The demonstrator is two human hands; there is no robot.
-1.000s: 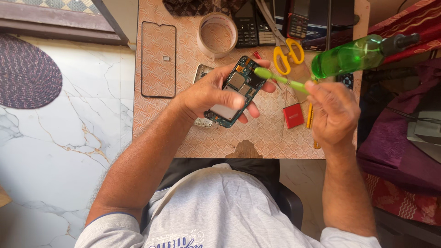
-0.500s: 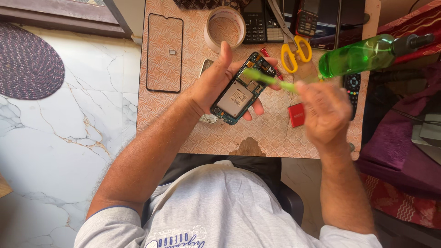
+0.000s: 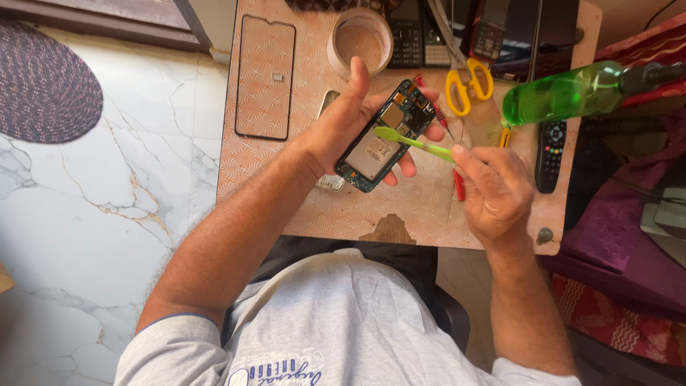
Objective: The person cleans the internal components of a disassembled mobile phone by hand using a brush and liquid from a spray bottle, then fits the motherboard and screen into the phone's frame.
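My left hand holds an opened phone with its back off, circuit board and battery showing, tilted above the small table. The thumb sticks up beside the phone's left edge. My right hand grips a thin green plastic pry tool. The tool's flat tip lies on the phone's middle, near the top of the battery.
A black phone screen frame lies on the table's left part. A round clear container, yellow-handled scissors, a green bottle, a black remote, a red tool and keypad phones crowd the back and right. Marble floor lies left.
The view has shifted slightly. My left hand has tipped the phone a little and the green tool's tip has slid further onto the phone's middle.
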